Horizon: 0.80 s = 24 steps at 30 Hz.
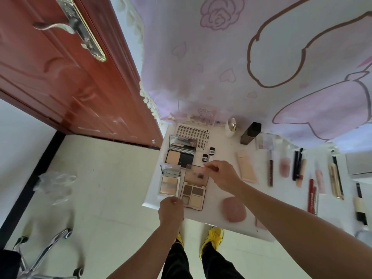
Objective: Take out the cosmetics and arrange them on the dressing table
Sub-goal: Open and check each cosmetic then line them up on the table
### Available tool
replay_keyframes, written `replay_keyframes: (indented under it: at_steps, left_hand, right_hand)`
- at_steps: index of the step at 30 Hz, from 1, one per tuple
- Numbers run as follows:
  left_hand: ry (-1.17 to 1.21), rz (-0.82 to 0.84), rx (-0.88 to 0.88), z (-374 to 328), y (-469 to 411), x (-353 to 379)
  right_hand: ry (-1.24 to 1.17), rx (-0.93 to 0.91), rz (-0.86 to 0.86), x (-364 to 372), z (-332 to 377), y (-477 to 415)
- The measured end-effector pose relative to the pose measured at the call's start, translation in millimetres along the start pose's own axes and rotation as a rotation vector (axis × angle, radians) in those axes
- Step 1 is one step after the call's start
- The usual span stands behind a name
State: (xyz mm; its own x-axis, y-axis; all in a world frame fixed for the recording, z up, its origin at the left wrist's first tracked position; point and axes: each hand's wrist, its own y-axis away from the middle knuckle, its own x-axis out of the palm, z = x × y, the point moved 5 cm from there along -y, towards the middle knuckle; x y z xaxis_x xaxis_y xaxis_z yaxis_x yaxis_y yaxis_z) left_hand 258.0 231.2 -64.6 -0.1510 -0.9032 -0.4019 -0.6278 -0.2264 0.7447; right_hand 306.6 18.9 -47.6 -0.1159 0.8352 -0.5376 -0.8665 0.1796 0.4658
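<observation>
Step in hand, by my judgement: aligning the open eyeshadow palette (193, 195) at the left end of the dressing table (212, 202). My left hand (171, 207) grips its near corner, fingers curled. My right hand (219, 174) pinches a small applicator (209, 167) over the lid. Next: seat the applicator, then release.

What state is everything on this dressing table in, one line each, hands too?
Brown eyeshadow palette: open, lid raised.
Powder compact: open, mirror up.
Pale palette: open.
Black bottle: standing upright.
Lip tubes: lying flat.
Left hand: grips the brown palette's near corner.
Right hand: pinches a thin applicator above the lid.
</observation>
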Motion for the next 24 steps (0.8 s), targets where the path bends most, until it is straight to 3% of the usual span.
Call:
replay_keyframes:
  at_steps: [3,7,10,13,18,24]
  left_hand:
    - [-0.185,0.026,0.203,-13,6,1]
    - [-0.272,0.056,0.315,-31,12,6]
    - [-0.335,0.060,0.395,-46,14,12]
    - [-0.405,0.106,0.482,-59,15,24]
    - [-0.449,0.163,0.540,-72,19,44]
    - [-0.447,0.210,0.505,-65,21,55]
  right_hand:
    - [0.020,0.002,0.010,-10,0,1]
    - [0.034,0.029,-0.037,-28,-6,7]
    - [0.203,0.004,-0.048,-48,-16,28]
    - [0.527,-0.046,0.092,-51,-40,57]
    - [0.804,-0.105,0.266,-27,-76,96]
    - [0.874,-0.127,0.178,-10,-95,97]
